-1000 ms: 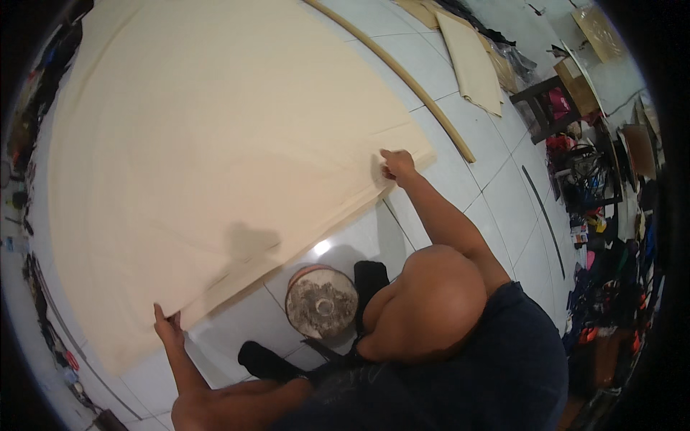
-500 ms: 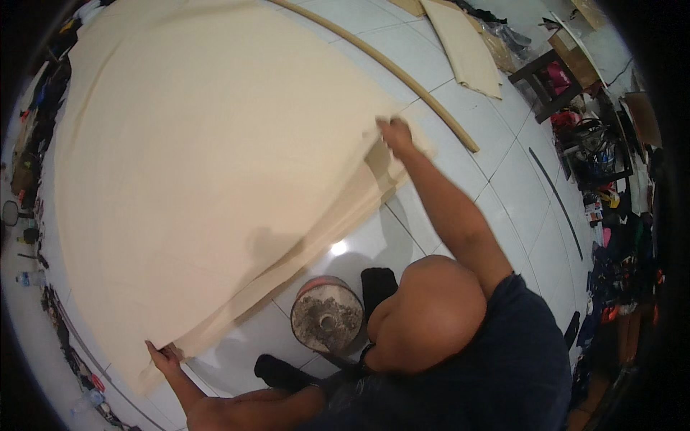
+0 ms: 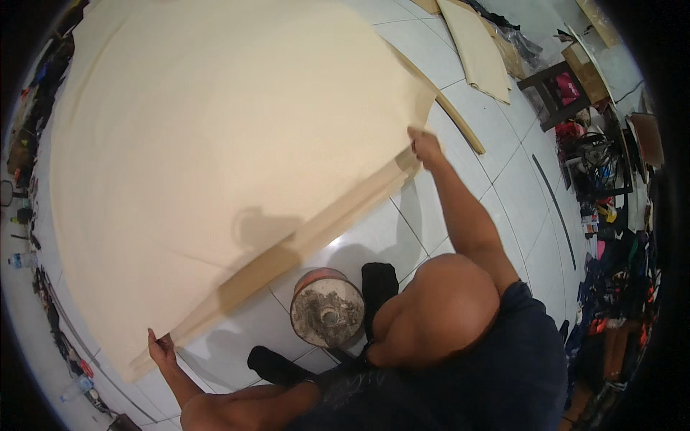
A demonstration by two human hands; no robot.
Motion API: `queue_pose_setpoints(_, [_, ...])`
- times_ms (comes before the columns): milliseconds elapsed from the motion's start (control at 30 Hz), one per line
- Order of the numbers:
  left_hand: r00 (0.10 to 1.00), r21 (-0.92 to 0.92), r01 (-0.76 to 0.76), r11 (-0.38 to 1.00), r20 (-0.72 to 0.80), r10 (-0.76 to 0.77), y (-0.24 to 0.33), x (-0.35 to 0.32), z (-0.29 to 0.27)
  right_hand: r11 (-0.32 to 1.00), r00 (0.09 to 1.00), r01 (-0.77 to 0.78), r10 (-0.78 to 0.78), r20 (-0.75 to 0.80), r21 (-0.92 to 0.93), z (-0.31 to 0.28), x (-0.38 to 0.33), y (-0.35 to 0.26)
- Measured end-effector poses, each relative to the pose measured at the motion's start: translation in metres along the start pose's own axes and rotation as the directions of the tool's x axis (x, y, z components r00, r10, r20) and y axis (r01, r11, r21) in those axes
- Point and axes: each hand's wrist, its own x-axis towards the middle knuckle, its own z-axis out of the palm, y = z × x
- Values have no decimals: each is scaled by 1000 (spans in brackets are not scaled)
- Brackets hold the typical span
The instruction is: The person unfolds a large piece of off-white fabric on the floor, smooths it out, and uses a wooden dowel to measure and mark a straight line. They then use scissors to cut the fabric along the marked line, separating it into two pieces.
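A large cream fabric sheet [image 3: 237,136] spreads across the tiled floor, its near edge lifted toward me. My left hand [image 3: 162,350] is closed on that edge close to its left corner, thumb on top. At the right end my right hand [image 3: 426,147] grips the same edge in a closed hold. Below the raised edge, a second layer of cream fabric [image 3: 259,284] lies along the floor. Between my feet stands a round weight with a worn, stained grey top [image 3: 327,316] and a reddish side.
A long tan roll [image 3: 460,126] lies on the floor, partly covered by the sheet. Folded cream fabric [image 3: 478,54] is at the far right. A dark stool [image 3: 553,93] and piled clutter [image 3: 611,187] line the right side. A thin dark strip [image 3: 553,208] rests on the tiles.
My right hand has moved right and slightly nearer, pulling the sheet's edge straighter and over part of the tan roll. My left hand has shifted only slightly.
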Motion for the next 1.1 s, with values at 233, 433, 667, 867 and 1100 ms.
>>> queue_pose_setpoints(233, [961,188,53,981,-278,2,-29,-63,45,981,987,-159,154,-56,-114,12,-14,64])
queue_pose_setpoints(433, [965,229,27,973,-260,35,-35,-72,62,983,980,-168,158,-123,-74,-8,-8,102])
queue_pose_setpoints(667, [944,323,146,935,-328,-34,-26,-63,36,959,961,-275,273,-32,-69,-2,-24,75])
queue_pose_setpoints(867, [937,230,104,968,-350,-18,-39,-67,51,938,955,-272,290,57,-215,-29,-12,74])
queue_pose_setpoints(1100, [967,175,81,981,-253,-35,-38,-64,4,762,962,-43,-142,-231,-646,-15,-7,29])
